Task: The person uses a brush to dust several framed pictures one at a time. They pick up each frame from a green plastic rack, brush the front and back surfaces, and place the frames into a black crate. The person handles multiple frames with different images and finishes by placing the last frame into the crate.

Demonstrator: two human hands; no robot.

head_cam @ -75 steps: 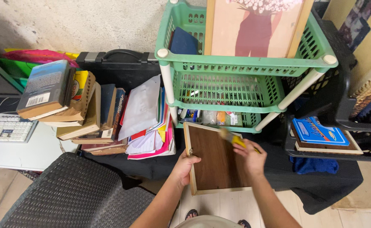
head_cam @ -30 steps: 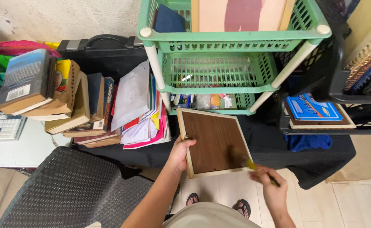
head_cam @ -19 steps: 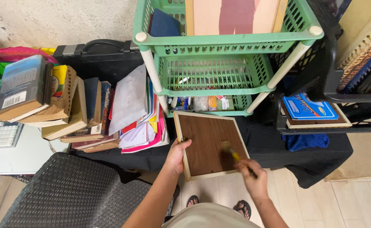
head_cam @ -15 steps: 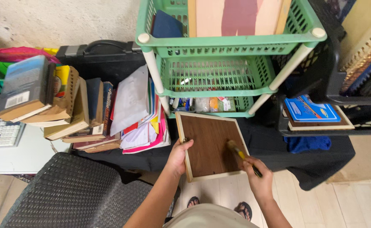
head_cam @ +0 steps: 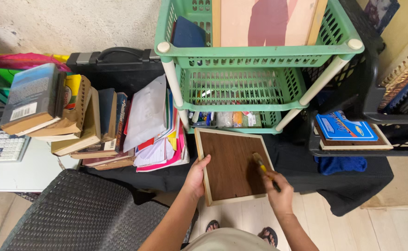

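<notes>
Gripping the brown board (head_cam: 232,165) by its left edge, the left hand (head_cam: 197,175) should steady it (tilted slightly) while the right hand (head_cam: 280,194), closed on the yellow-handled brush (head_cam: 262,165), sweeps evenly.

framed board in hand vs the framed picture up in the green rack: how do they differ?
The framed board shows a plain dark brown panel; the framed picture shows a pink ground with a dark red shape. The board lies tilted over the black cloth, held by the left hand while the right hand puts a yellow-handled brush to it; the picture stands in the top basket, untouched. Both have light wooden frames.
</notes>
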